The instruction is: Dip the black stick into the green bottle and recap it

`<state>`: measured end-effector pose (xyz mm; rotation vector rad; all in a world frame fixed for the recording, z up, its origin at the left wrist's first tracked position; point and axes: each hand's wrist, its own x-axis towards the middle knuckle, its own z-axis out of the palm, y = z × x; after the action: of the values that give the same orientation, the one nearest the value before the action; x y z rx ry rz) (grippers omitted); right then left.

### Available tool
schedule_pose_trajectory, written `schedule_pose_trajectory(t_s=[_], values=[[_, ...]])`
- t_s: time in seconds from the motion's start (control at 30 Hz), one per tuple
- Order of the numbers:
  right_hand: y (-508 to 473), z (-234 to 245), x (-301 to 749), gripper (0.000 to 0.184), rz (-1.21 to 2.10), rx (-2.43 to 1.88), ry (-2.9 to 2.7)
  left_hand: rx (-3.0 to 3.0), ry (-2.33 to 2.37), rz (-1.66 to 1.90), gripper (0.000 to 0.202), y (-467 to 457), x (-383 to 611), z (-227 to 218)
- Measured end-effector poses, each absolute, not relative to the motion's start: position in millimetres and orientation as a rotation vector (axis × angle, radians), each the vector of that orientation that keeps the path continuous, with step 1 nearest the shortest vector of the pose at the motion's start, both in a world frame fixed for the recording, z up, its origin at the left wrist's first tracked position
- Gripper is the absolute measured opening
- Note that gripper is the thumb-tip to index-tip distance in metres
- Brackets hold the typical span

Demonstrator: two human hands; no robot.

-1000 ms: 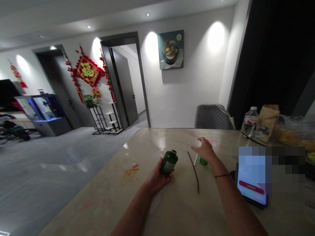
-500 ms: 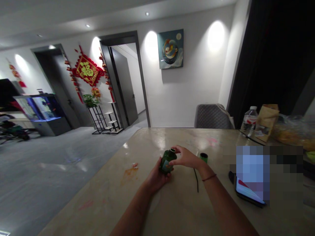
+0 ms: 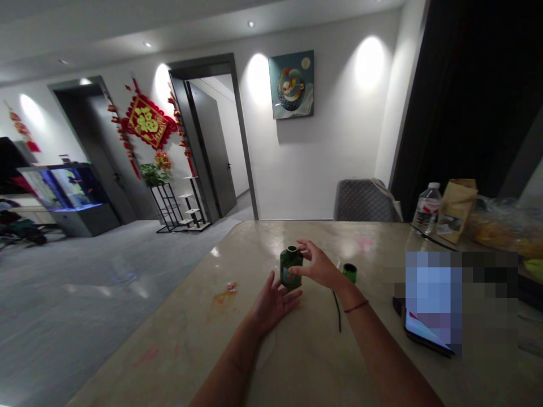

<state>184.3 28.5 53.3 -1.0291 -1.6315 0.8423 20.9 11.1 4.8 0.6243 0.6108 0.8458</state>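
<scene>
A small dark green bottle [image 3: 291, 268] with an uncovered mouth and a pale label stands about upright over the middle of the table. My right hand [image 3: 317, 267] grips its right side, thumb across the front. Below and to the left, my left hand [image 3: 274, 305] lies palm up with fingers spread, close under the bottle's base; whether a fingertip touches it I cannot tell. A short green cylinder with a dark open top [image 3: 349, 273] sits right of my right hand. Near it lies a thin black stick [image 3: 338, 312], partly hidden by my right wrist.
On the right are a phone [image 3: 428, 333], a water bottle [image 3: 427, 209], a brown paper bag [image 3: 458, 209] and clear plastic bags [image 3: 504, 223]. A crumpled scrap [image 3: 231, 286] and an orange stain [image 3: 223, 303] mark the table's left side. A grey chair [image 3: 365, 200] stands behind.
My left hand has let go of the bottle and opened beneath it. The bottle has gone from tilted to about upright, held by my right hand.
</scene>
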Motion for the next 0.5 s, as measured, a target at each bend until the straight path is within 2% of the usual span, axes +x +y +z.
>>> schedule_pose_trajectory(t_s=[0.23, 0.5], values=[[41, 38, 190, 0.071, 0.634, -1.135, -1.469, 0.612, 0.667, 0.868, 0.038, 12, 22, 2], [58, 4, 205, 0.071, 0.742, -1.202, -1.521, 0.604, 0.669, 0.869, 0.029, 14, 22, -1]])
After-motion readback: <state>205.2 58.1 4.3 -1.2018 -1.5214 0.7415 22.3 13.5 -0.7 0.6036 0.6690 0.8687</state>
